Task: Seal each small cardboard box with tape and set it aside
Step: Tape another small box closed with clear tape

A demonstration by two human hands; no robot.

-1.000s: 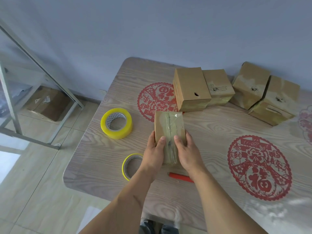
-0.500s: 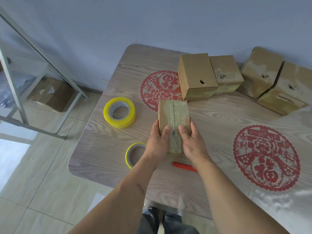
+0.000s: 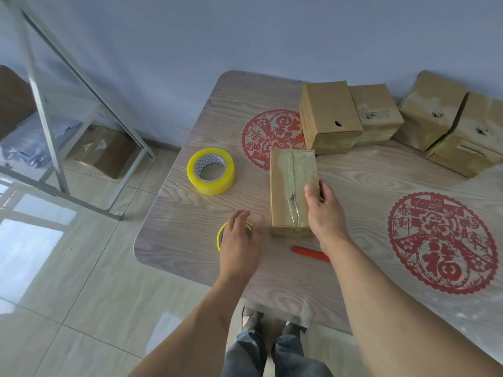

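Yellow tape roll (image 3: 210,174), brown box (image 3: 292,191), red paper-cut motifs (image 3: 442,242) on wood-grain table (image 3: 190,235)

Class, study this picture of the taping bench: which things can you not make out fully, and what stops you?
Head view:
- Smaller tape roll: mostly covered by the left hand, itself motion-blurred.
- Red tool: its right end hidden under the right forearm.
- Box being sealed: right side hidden by the right hand.
- Far-right box: cut off by the frame edge.
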